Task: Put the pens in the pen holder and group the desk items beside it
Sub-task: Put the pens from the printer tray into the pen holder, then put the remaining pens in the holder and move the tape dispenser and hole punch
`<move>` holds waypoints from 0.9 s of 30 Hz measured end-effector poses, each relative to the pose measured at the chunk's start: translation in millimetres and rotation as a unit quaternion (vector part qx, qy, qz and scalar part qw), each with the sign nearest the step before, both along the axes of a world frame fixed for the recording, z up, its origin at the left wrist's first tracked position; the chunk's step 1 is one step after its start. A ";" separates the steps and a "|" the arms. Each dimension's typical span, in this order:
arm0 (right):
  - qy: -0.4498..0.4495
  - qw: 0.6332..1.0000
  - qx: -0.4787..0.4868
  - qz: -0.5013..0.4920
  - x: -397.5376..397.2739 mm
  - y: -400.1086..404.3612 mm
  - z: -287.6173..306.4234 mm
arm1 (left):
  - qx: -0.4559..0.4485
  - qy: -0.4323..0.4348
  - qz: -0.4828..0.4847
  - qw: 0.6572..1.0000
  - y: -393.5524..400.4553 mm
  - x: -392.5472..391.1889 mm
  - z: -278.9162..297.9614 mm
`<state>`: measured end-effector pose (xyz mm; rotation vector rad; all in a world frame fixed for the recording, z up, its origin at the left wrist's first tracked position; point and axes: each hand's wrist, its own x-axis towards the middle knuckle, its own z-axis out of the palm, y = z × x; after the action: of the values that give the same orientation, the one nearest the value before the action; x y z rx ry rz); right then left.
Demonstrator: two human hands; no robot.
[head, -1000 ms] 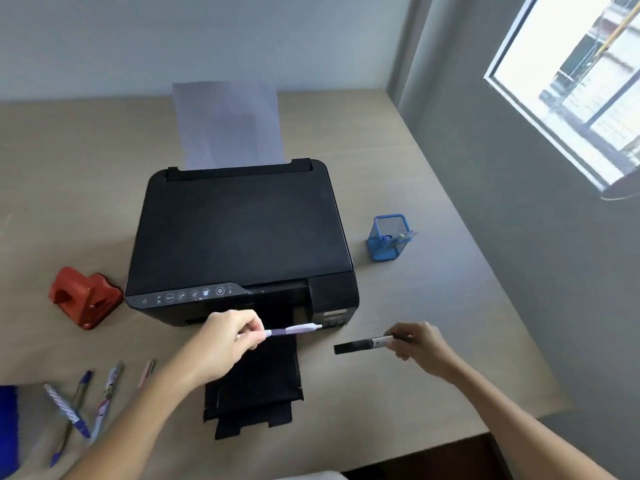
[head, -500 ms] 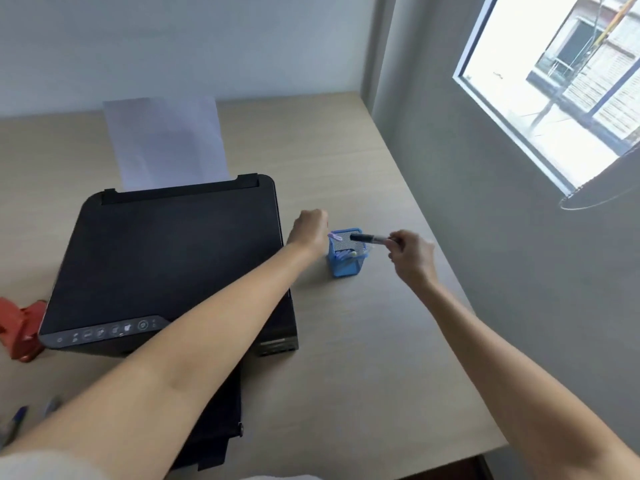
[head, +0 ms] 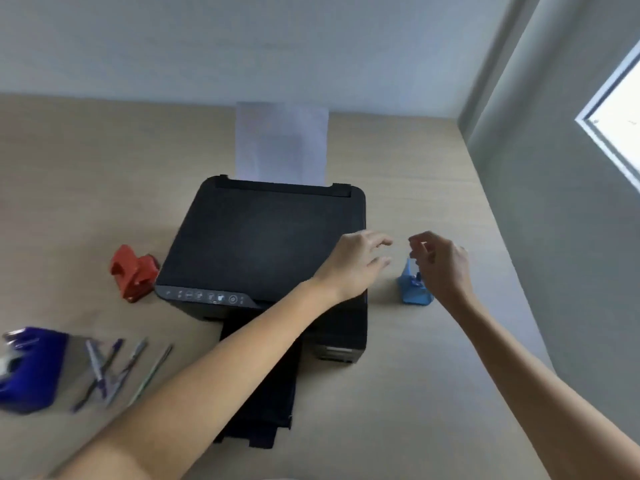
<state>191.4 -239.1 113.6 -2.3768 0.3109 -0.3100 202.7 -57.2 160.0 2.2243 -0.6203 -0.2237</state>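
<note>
The blue mesh pen holder (head: 414, 289) stands on the desk to the right of the printer, partly hidden behind my right hand. My right hand (head: 441, 265) hovers just above and in front of it, fingers loosely curled and holding nothing. My left hand (head: 358, 263) is over the printer's right edge, fingers spread, empty. Several pens (head: 114, 370) lie loose at the desk's front left. The frame is blurred, so the pens inside the holder cannot be made out.
A black printer (head: 266, 244) with paper (head: 282, 143) in its rear feed and an extended front tray fills the desk's middle. A red hole punch (head: 133, 273) sits left of it. A blue object (head: 29, 368) lies at the far left. A wall and window stand at the right.
Both hands have let go of their pens at the holder and now hold nothing. The view has swung left, bringing the loose pens and the blue object into sight.
</note>
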 end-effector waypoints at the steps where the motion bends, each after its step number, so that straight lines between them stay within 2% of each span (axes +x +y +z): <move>1: -0.013 1.000 0.014 0.017 3.7 17.8 7.6 | -0.034 -0.008 0.020 0.999 25.7 -10.2 3.5; 5: -0.060 0.992 0.039 0.106 13.9 113.0 33.1 | -0.087 -0.015 0.143 0.986 141.1 -54.0 -17.4; 8: -0.086 0.978 0.064 0.179 8.0 192.8 46.8 | -0.058 0.031 0.257 0.964 231.0 -85.8 -59.2; 11: -0.079 0.955 0.076 0.277 -4.7 279.9 43.6 | 0.007 0.081 0.379 0.922 322.7 -108.1 -100.6; 14: -0.033 0.917 0.026 0.396 -16.3 357.1 14.0 | 0.055 0.117 0.482 0.867 396.0 -112.5 -137.8; 17: 0.092 0.874 -0.057 0.474 -26.5 415.4 -33.2 | 0.116 0.167 0.512 0.835 441.8 -98.8 -169.2; 21: 0.233 0.809 -0.213 0.496 -39.6 457.7 -91.2 | 0.171 0.276 0.512 0.795 466.6 -74.7 -186.3; 23: 0.259 0.791 -0.251 0.495 -44.8 470.4 -111.6 | 0.188 0.309 0.493 0.791 474.4 -67.0 -190.2; 27: 0.246 0.772 -0.306 0.500 -52.9 481.2 -131.9 | 0.210 0.301 0.462 0.807 481.8 -61.0 -195.3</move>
<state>138.5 242.1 -18.3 -2.8113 -0.9795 0.8493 141.6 424.6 -35.3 2.3928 0.9434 -0.5505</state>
